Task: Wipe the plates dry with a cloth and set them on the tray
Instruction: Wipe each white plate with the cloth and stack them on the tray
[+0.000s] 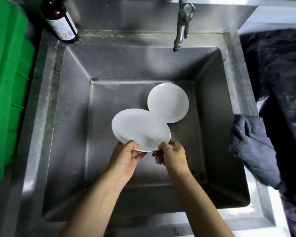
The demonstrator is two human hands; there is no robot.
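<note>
Your hands: nearest you, over the near half of the sink; your left hand (128, 153) and right hand (171, 155) both pinch the near rim of one plate, thumbs on top, fingers curled under.
Held plate (140, 129): white, tilted, lifted clear of the sink floor, its far edge overlapping the second plate in this view; whether they touch, you cannot tell.
Second plate (168, 102): white, lying in the far right part of the steel sink (72, 117), below the tap (182, 24).
Cloth (251, 146): grey, draped over the sink's right rim, just right of your right hand, untouched.
Tray: not clearly in view; the green plastic crate (5, 82) at left may serve, but you cannot be sure.
Other: a brown bottle (61, 19) stands on the far left corner.
Step in hand: picking up the first plate; no wiping begun.
Next move: keep the plate in your left hand, free your right, and reach right for the cloth.
</note>
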